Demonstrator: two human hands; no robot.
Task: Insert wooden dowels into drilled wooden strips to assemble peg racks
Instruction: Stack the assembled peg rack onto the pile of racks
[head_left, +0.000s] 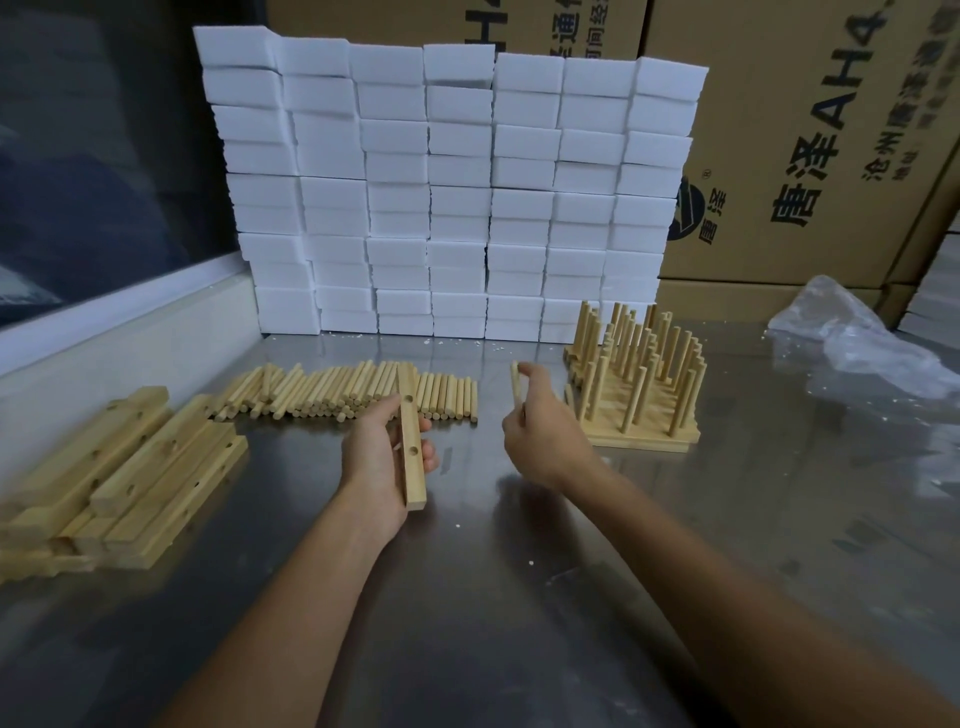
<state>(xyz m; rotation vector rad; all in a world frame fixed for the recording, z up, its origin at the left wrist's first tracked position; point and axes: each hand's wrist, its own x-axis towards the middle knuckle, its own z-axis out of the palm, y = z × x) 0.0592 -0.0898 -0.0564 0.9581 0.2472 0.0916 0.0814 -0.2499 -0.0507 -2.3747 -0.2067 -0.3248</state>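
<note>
My left hand (379, 462) grips a drilled wooden strip (411, 441) lengthwise above the steel table, two of its holes facing me. To its right, my right hand (540, 431) pinches a single dowel (516, 387) upright between thumb and fingers. The dowel and the strip are apart. A row of loose dowels (353, 395) lies behind the left hand. Finished peg racks (636, 384) with upright dowels stand just right of my right hand. A heap of drilled strips (119, 478) lies at the left.
A wall of stacked white foam blocks (447, 182) closes the back of the steel table (519, 597). Cardboard boxes (810, 130) stand behind at the right. Crumpled clear plastic (852, 338) lies at the far right. A raised white ledge (130, 332) runs along the left.
</note>
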